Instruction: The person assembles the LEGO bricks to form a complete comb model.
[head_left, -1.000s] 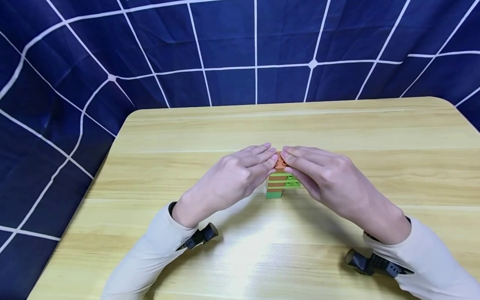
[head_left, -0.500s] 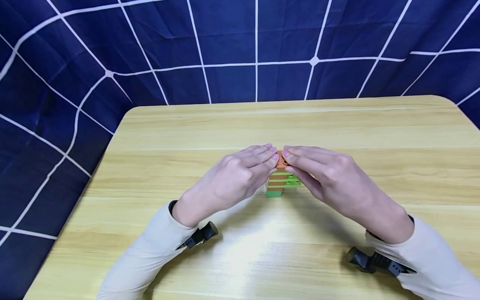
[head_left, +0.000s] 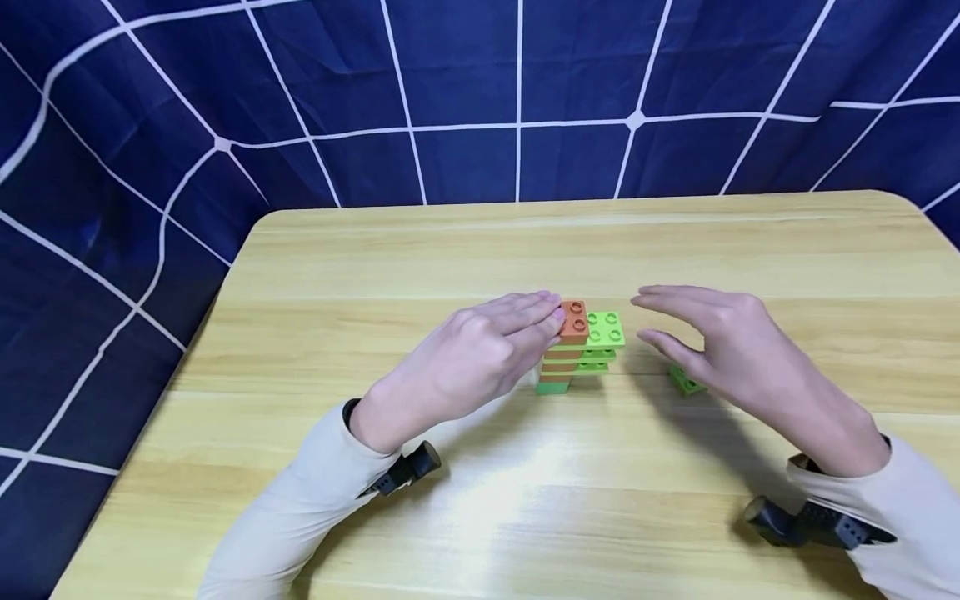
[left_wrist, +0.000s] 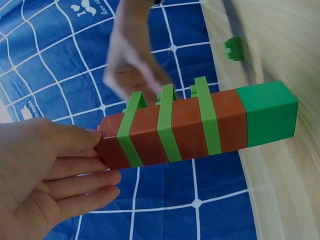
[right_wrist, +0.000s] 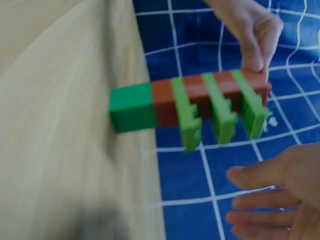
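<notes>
A tower of toy bricks (head_left: 576, 329) stands on the table, with a dark green brick (left_wrist: 270, 112) at its base. Above that, orange-brown bricks (left_wrist: 187, 129) alternate with thin light green plates (right_wrist: 187, 115) that jut out to the right. My left hand (head_left: 480, 350) pinches the topmost orange-brown brick from the left, thumb and fingertips at its edges. To the right of the tower, my right hand (head_left: 735, 350) hovers apart from it, fingers extended and thumb spread, holding nothing. A small light green studded piece (head_left: 686, 382) lies on the table, partly hidden beneath the right hand.
The wooden table (head_left: 375, 267) has a glare patch near its front. Behind it and at the left hangs a dark blue cloth (head_left: 457, 75) with white lines. Each wrist carries a black camera on a strap (head_left: 408, 468).
My right hand has let go of the tower's top and moved right. The upper light green plate and the loose piece on the table now show. My left hand keeps its place.
</notes>
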